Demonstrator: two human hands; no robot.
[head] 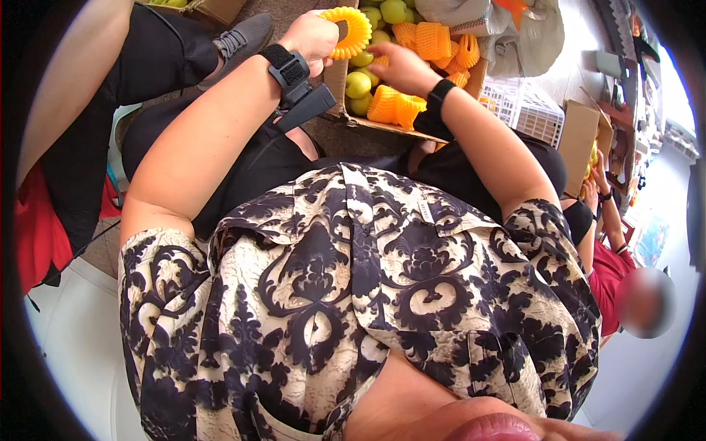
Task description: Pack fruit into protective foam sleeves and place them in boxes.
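My left hand (313, 41) is closed on an orange foam fruit net (364, 32), which shows as a ring at its fingers. My right hand (405, 66) reaches over the cardboard box (386, 130), fingers spread, beside the green round fruit (358, 84). Whether its fingertips touch a fruit cannot be told. More orange foam nets (433, 41) lie in the box to the right of the fruit, and others (394, 105) sit at its near edge.
A white plastic basket (529, 107) stands right of the box, below white sacks (518, 49). Farther right, a person in red (606, 281) has both hands at another cardboard box (576, 138). Someone's leg and grey shoe (245, 41) are at the upper left.
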